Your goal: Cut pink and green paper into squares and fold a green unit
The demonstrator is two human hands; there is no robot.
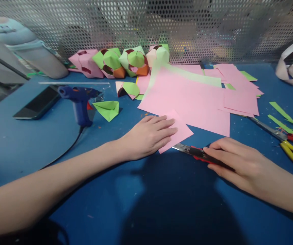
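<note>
Perforated metal (98,34) backs a blue worktop (92,197) in the head view. Mid-frame, the left hand (149,136) lies flat on a small pink sheet (184,131); right of centre, the right hand (238,163) grips a craft knife (199,153). Were the sheet to slip, the blade (178,146) could nick nearby fingertips (174,130); its tip is hard to make out.

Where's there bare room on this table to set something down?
Near side, between left forearm and right hand; also left, between phone, glue gun cord and that forearm. Crowded: the far side, with pink paper sheets and folded shapes, and right, around scissors.
</note>
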